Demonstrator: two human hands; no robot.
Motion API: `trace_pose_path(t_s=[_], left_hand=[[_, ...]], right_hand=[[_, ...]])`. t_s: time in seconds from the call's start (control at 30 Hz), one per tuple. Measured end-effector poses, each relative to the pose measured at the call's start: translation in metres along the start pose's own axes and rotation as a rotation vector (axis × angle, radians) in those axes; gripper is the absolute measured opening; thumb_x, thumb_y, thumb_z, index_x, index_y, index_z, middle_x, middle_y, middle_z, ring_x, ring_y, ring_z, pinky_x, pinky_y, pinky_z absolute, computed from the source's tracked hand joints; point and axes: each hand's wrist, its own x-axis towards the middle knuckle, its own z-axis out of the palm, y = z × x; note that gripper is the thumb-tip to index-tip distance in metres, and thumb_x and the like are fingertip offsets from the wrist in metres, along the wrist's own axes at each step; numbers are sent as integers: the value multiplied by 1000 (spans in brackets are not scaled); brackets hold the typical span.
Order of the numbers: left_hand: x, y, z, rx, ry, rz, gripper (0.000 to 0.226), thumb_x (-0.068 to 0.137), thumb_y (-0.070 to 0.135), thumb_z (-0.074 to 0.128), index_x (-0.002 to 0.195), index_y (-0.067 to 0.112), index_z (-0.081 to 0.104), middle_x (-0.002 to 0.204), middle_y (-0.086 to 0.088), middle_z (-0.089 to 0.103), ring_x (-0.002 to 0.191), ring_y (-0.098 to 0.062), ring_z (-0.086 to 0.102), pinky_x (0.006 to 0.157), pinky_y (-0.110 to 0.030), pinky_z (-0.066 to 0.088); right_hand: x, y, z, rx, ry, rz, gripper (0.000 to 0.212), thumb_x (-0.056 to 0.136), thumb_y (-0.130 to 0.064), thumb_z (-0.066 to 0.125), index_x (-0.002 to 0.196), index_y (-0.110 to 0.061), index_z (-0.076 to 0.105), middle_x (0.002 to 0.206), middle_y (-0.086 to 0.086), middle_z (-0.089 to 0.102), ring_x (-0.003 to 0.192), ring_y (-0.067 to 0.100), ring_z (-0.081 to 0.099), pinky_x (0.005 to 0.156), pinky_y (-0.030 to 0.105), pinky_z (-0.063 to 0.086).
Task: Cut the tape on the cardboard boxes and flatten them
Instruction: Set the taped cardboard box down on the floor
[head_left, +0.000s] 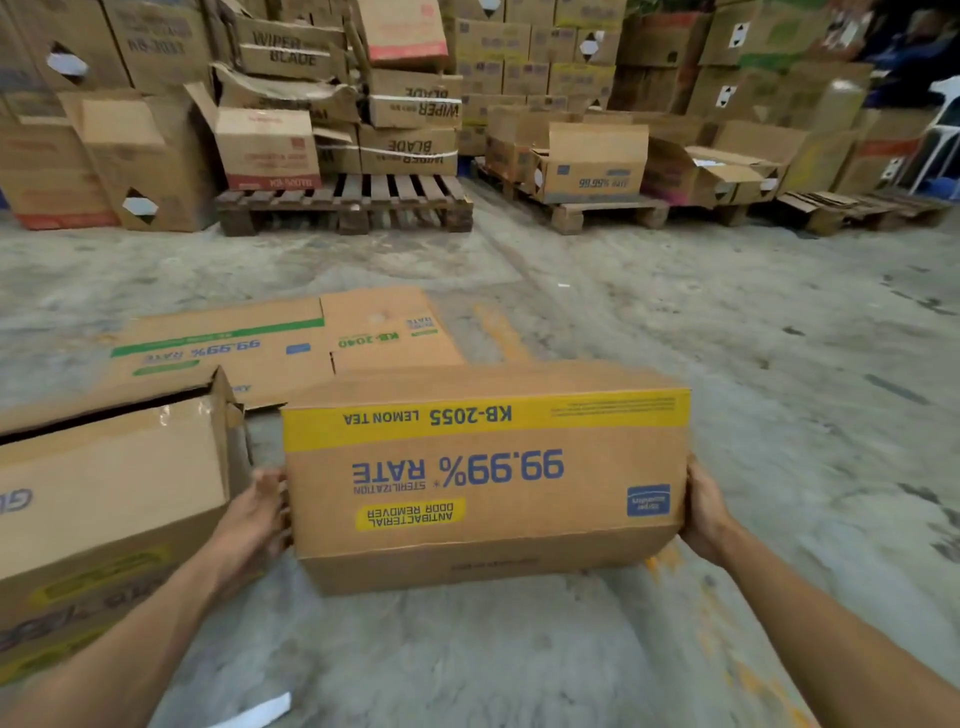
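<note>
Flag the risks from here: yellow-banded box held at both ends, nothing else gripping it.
1. The left hand and right hand only press the ends of the KB-2055 box; its lower right corner looks crushed, so the box could buckle and slip.
2. The open box sits close beside the left hand and could be knocked in a swing.
3. The flattened box lies on the concrete floor just ahead: possible slip underfoot.
</note>
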Motion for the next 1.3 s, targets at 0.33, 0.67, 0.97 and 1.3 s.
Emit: trace_pose_path(t_s=[0.33,0.67,0.97,1.3], left_hand=[[13,57,9,-110,-146,-449,120,39,104,22,123,28,62,123,-10,65,120,-48,49,85,-86,16],[19,41,19,-129,29,-760,90,56,91,48,106,19,72,113,-23,68,110,-54,52,77,-88,23],[7,7,22,-249,157,-687,53,80,68,56,105,21,60,100,-10,64,89,-32,61,82,-49,43],[-1,-8,40,95,78,-78,71,86,55,64,142,18,42,133,-4,58,110,-21,58,94,-38,48]], right_hand=[[-21,-22,27,17,224,-193,44,95,-63,36,87,-31,66,91,-5,69,84,13,65,76,33,51],[-15,-1,30,401,305,79,98,35,-83,77,110,-21,68,103,1,75,92,26,71,85,59,48],[-20,22,40,520,349,-58,41,82,-47,69,97,-12,52,112,13,66,80,18,65,80,45,57],[-27,90,75,-189,129,74,80,90,-39,66,151,-23,16,132,3,54,59,22,57,41,24,46]])
